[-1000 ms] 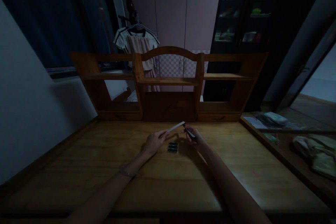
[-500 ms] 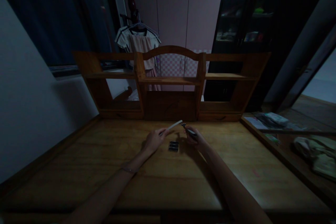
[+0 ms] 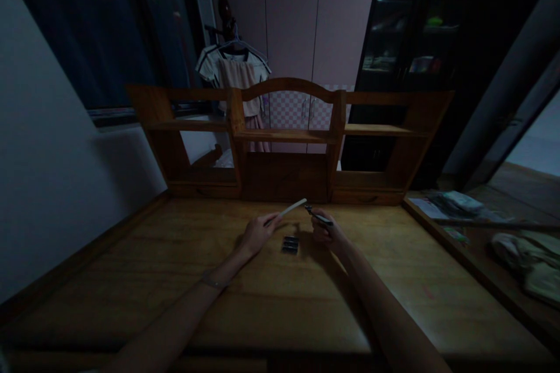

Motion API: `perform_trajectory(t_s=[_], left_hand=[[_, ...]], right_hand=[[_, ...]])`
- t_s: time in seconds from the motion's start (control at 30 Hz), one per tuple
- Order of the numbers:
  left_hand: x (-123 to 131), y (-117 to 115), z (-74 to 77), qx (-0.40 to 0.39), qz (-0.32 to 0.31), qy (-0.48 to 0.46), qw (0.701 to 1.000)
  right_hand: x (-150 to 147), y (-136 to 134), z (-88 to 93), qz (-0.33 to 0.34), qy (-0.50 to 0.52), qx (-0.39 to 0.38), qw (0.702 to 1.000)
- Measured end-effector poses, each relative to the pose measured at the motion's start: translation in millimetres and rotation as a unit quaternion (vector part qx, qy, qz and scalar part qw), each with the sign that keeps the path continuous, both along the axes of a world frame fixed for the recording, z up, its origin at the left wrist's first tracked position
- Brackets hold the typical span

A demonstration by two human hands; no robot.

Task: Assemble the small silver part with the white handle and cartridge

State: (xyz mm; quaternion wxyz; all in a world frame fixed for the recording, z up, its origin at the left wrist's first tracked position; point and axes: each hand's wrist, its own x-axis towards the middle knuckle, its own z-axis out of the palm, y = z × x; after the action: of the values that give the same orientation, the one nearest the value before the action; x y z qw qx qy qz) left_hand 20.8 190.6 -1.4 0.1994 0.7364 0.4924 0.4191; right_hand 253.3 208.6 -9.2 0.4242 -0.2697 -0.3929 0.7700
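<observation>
My left hand [image 3: 258, 233] is closed around one end of a pale, slim, slightly curved stick [image 3: 293, 207], whose free end points up and to the right. In my right hand [image 3: 330, 233] is a razor [image 3: 322, 220] with a dark and light handle; its small head points left, close to the stick's tip. Whether the two touch I cannot tell. On the desk below, between my hands, lies a small dark pack [image 3: 290, 245] with several shiny bars across it. The dim light hides finer detail.
The wooden desk [image 3: 245, 315] carries a wooden shelf unit [image 3: 284, 137] along its back edge. A raised rim [image 3: 459, 256] runs down the right side. Beyond it lie papers and plastic [image 3: 459, 203] and a pale cloth item [image 3: 525, 262]. A wall stands at the left.
The razor has turned a little, so more of its handle shows. Both hands otherwise keep their places and holds; the view has shifted slightly.
</observation>
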Motion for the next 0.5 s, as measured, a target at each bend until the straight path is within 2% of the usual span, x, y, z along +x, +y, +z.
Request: perform_trajectory(t_s=[0.13,0.33,0.5], left_hand=[[3.9,-2.9,-1.2,-0.009,-0.014,0.017,1.0],[-3.1,7.4,-6.4,-0.002,0.07,0.02,0.997],[-2.4,3.8,-5.8,0.021,0.026,0.014,0.999]], right_hand=[[-1.2,-0.1,-0.2,-0.003,-0.009,-0.004,1.0],[-2.2,-4.6,0.4,-0.006,-0.021,-0.002,1.0],[-1.7,-4.7,1.2,-0.025,-0.008,0.013,1.0]])
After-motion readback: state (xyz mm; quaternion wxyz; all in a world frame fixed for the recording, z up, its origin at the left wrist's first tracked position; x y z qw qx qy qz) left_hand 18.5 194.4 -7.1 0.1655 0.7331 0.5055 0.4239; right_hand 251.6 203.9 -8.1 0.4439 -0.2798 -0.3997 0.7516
